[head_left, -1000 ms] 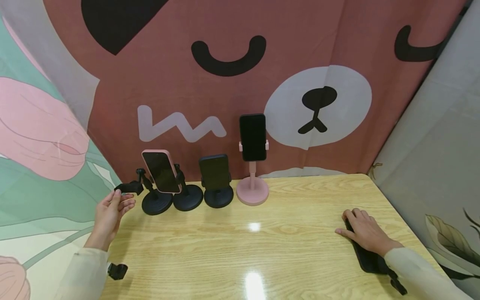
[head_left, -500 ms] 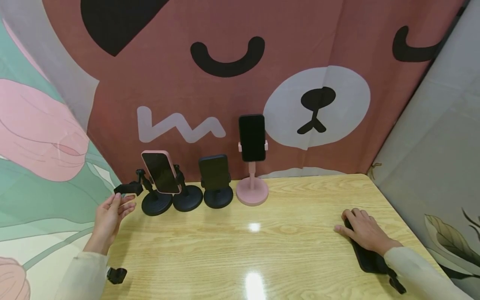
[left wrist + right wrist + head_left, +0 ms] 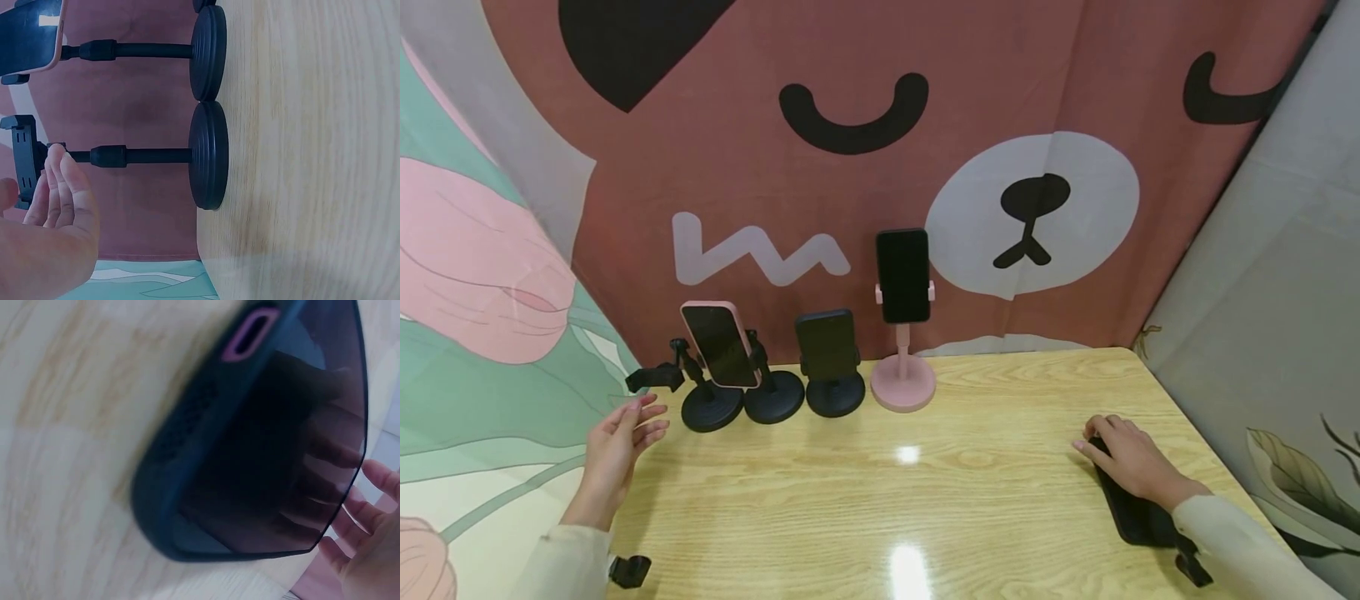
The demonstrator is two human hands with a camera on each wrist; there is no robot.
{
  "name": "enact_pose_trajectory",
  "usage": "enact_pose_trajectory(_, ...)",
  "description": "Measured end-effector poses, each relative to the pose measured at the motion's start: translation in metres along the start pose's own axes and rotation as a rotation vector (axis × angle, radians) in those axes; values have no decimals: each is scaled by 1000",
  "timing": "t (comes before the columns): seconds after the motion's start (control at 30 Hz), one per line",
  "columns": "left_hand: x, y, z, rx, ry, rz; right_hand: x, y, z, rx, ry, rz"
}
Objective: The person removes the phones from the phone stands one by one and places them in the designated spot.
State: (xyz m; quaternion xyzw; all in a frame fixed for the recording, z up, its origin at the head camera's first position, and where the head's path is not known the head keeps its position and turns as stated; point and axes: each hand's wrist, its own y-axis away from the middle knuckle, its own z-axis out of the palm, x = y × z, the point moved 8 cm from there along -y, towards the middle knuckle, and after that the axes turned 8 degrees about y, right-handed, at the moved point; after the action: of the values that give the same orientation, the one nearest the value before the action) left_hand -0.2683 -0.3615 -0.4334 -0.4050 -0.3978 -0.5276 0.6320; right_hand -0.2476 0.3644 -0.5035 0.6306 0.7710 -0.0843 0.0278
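Observation:
In the head view my left hand [image 3: 615, 448] is just below the black clamp [image 3: 655, 377] of the leftmost phone stand [image 3: 712, 405], fingers loosely bent, holding nothing. The left wrist view shows the fingertips [image 3: 56, 153] close to the back of that clamp; whether they touch it I cannot tell there. At the right of the table my right hand [image 3: 1131, 462] rests over a phone in a dark case [image 3: 1138, 517] lying flat. The right wrist view has its fingers [image 3: 359, 512] at the phone's far edge, mirrored in the dark screen [image 3: 262, 456].
Along the back stand a pink-cased phone [image 3: 722, 343] on a black stand, a dark phone [image 3: 827, 343] on another, and a black phone [image 3: 902, 275] on a pink stand [image 3: 903, 383]. A patterned curtain [image 3: 775, 192] hangs behind the wooden table [image 3: 820, 492].
My left hand has let go of the stand's clamp and dropped slightly away from it. The right hand's thumb has shifted a little forward over the phone. The stands look unchanged.

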Motion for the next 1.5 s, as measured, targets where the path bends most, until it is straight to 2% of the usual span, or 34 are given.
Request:
enact_pose_trajectory(0.4, 3, 17, 8, 24, -71, 21, -17, -1, -16, 36, -48, -4)
enact_pose_trajectory(0.67, 8, 30, 18, 8, -65, 80, -31, -2, -26, 66, -67, -43)
enact_pose_trajectory(0.8, 11, 35, 25, 4, -90, 115, -39, -2, -31, 70, -80, -53)
enact_pose_trajectory(1.2, 18, 48, 54, -36, -125, 185, -63, -2, -42, 71, -106, -71)
enact_pose_trajectory(1.5, 23, 56, 80, -73, -195, 224, -87, -1, -51, 51, -138, -85)
